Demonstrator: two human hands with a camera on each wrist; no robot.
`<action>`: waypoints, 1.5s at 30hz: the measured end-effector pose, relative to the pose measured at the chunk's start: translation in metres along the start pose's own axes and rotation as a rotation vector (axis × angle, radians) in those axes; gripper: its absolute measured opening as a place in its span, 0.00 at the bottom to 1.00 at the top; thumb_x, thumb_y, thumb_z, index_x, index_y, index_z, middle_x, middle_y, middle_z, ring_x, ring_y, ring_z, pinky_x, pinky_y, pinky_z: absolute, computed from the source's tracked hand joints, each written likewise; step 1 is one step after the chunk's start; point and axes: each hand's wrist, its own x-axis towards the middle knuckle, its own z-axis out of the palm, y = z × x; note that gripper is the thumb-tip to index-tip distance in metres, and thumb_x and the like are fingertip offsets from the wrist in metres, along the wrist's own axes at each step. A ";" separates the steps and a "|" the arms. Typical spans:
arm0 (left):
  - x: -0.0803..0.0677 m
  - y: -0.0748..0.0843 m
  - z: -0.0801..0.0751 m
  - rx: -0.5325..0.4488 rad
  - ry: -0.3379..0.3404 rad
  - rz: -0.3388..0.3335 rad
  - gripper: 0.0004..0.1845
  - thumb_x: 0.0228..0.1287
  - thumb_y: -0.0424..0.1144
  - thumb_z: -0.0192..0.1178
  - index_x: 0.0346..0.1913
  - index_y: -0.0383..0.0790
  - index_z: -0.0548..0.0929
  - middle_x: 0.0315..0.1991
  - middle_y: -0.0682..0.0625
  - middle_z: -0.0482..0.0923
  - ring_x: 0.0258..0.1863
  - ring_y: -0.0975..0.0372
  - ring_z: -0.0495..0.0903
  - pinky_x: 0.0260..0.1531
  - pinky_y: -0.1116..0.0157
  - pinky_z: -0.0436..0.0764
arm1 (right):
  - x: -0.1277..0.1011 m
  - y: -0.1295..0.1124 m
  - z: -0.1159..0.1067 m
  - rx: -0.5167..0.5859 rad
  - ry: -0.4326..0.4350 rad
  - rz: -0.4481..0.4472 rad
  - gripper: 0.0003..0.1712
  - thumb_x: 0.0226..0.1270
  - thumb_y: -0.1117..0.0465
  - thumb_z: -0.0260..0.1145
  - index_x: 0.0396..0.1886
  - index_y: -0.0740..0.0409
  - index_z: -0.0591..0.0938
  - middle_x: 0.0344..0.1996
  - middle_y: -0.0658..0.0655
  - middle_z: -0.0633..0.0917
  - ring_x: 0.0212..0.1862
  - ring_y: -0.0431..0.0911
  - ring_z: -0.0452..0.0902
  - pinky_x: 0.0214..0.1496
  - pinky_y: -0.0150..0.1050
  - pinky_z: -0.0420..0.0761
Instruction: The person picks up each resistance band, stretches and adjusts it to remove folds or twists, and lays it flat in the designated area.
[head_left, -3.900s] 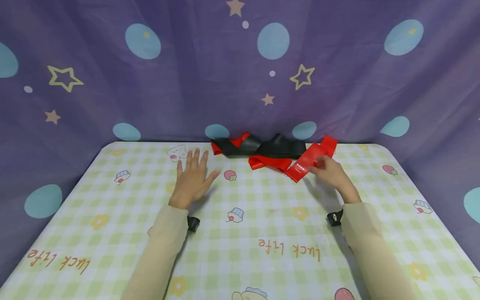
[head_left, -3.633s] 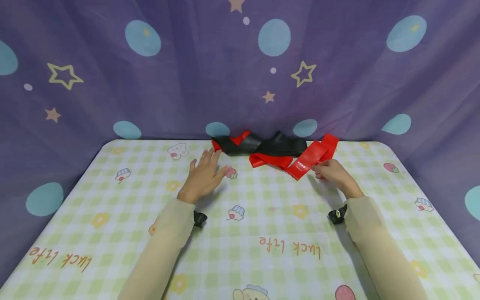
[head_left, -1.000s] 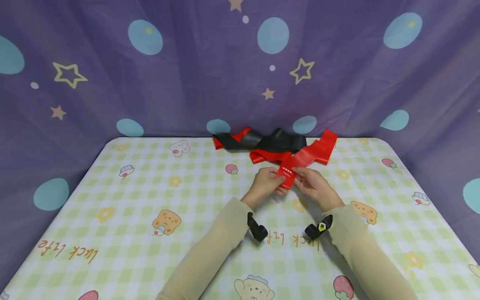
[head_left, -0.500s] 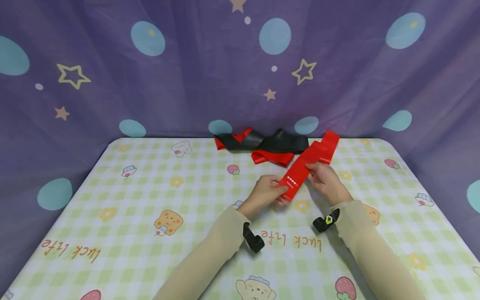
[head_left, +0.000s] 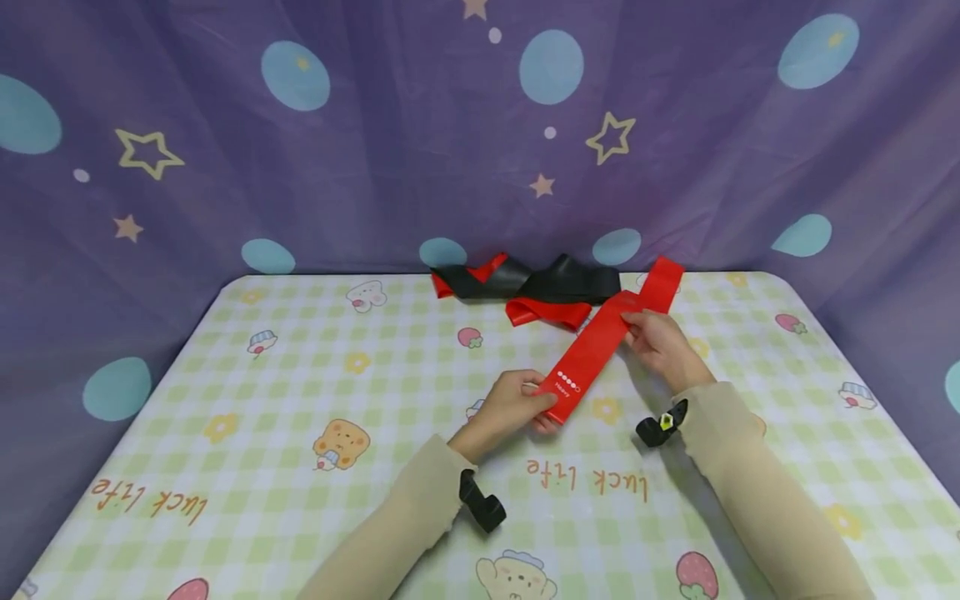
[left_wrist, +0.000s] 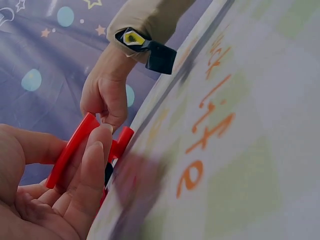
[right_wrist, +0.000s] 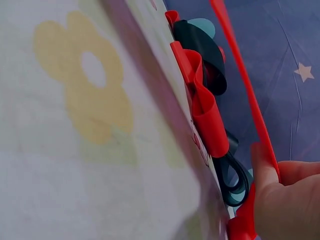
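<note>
Head view: two hands in beige sleeves hold one flat red rubber resistance band (head_left: pixel 600 346) stretched in a straight diagonal line over a bench covered with a green and white checked cloth (head_left: pixel 300 467). The left hand (head_left: pixel 510 404) pinches the near end of the band, just beside a row of small white dots printed on it, with fingers curled round the edge. The right hand (head_left: pixel 660 342) grips the band farther along, toward its far right end, thumb on top. The band runs between the hands, near left to far right, and its far tip reaches past the right hand to the back edge of the bench.

Behind the held band, at the far middle of the bench, lies a loose tangle of red and black rubber bands (head_left: pixel 540 287); how many bands it holds cannot be counted, because they overlap. Each wrist wears one small black strap-mounted camera, two in all. A purple curtain with blue dots and stars (head_left: pixel 300 167) hangs behind the bench.

Left wrist view: the left hand's fingers (left_wrist: pixel 92 165) close on the red band's edge.
</note>
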 end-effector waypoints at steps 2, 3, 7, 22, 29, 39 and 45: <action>-0.005 -0.002 -0.003 -0.001 -0.005 0.005 0.08 0.63 0.30 0.57 0.42 0.28 0.76 0.28 0.38 0.84 0.17 0.62 0.83 0.22 0.68 0.83 | 0.001 -0.002 0.000 -0.006 -0.024 -0.018 0.13 0.70 0.73 0.46 0.52 0.60 0.64 0.27 0.50 0.83 0.31 0.40 0.81 0.36 0.30 0.83; -0.007 -0.003 -0.005 -0.001 -0.011 0.007 0.08 0.63 0.30 0.57 0.42 0.28 0.76 0.27 0.37 0.84 0.17 0.62 0.83 0.22 0.67 0.83 | 0.001 -0.002 0.000 -0.008 -0.033 -0.026 0.12 0.70 0.73 0.46 0.50 0.61 0.65 0.26 0.51 0.83 0.31 0.40 0.81 0.36 0.31 0.83; -0.017 -0.005 -0.010 0.015 -0.035 0.011 0.08 0.63 0.29 0.57 0.42 0.27 0.76 0.27 0.37 0.84 0.17 0.63 0.83 0.22 0.66 0.83 | 0.002 -0.006 -0.001 -0.032 -0.017 -0.024 0.20 0.70 0.73 0.45 0.59 0.58 0.61 0.29 0.49 0.81 0.31 0.39 0.81 0.36 0.30 0.83; -0.046 -0.015 -0.019 0.024 -0.104 0.047 0.10 0.64 0.31 0.57 0.44 0.27 0.75 0.28 0.34 0.85 0.20 0.57 0.85 0.23 0.67 0.83 | 0.015 -0.010 0.003 -0.124 -0.017 -0.065 0.13 0.70 0.73 0.46 0.51 0.57 0.65 0.23 0.48 0.81 0.28 0.37 0.79 0.33 0.28 0.81; -0.063 -0.020 -0.025 0.058 -0.098 0.059 0.12 0.65 0.32 0.57 0.46 0.26 0.74 0.30 0.35 0.85 0.20 0.57 0.84 0.23 0.68 0.82 | 0.020 0.000 0.020 -0.318 -0.016 -0.123 0.04 0.70 0.70 0.51 0.40 0.58 0.67 0.18 0.46 0.81 0.22 0.36 0.74 0.25 0.25 0.75; -0.087 -0.031 -0.040 0.085 -0.051 0.040 0.11 0.66 0.32 0.55 0.47 0.28 0.72 0.21 0.34 0.81 0.11 0.65 0.72 0.12 0.74 0.66 | 0.034 0.022 0.048 -0.458 0.040 -0.143 0.28 0.68 0.69 0.54 0.65 0.66 0.58 0.18 0.45 0.78 0.19 0.35 0.71 0.22 0.24 0.74; -0.100 -0.037 -0.051 0.063 -0.041 0.019 0.10 0.65 0.30 0.54 0.46 0.27 0.72 0.20 0.33 0.80 0.10 0.65 0.71 0.11 0.74 0.66 | 0.043 0.037 0.066 -0.472 0.020 -0.128 0.23 0.67 0.70 0.57 0.59 0.68 0.64 0.20 0.46 0.80 0.19 0.36 0.77 0.24 0.26 0.79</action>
